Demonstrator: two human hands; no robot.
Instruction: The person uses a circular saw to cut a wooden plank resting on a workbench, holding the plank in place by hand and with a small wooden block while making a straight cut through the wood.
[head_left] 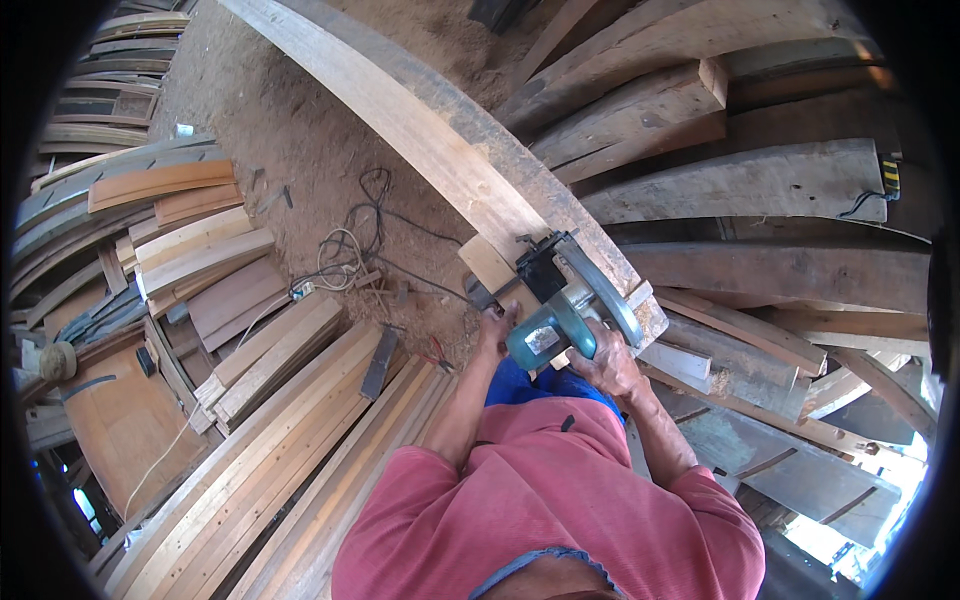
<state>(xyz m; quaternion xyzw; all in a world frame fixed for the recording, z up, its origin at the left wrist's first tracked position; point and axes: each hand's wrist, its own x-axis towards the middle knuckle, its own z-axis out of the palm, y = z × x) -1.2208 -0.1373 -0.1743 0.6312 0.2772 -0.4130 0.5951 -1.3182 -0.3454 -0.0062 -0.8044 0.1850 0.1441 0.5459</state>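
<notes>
A teal circular saw [541, 338] with a black base and a grey curved blade guard [610, 300] rests at the near end of a long pale board [440, 165]. My right hand [607, 365] is wrapped round the saw's rear handle. Left of the motor housing, my left hand [497, 325] is closed, its fingertips partly hidden; what they grip cannot be made out. Beside the saw's base, a short light piece of wood [486, 262] juts out to the left. The blade is hidden from above.
Thick timbers [740, 185] are heaped along the right. Stacked planks [250, 455] fill the lower left, with red-handled pliers [437, 354] near their ends. A dark cable [375, 215] lies coiled on the sawdust-covered ground [290, 130].
</notes>
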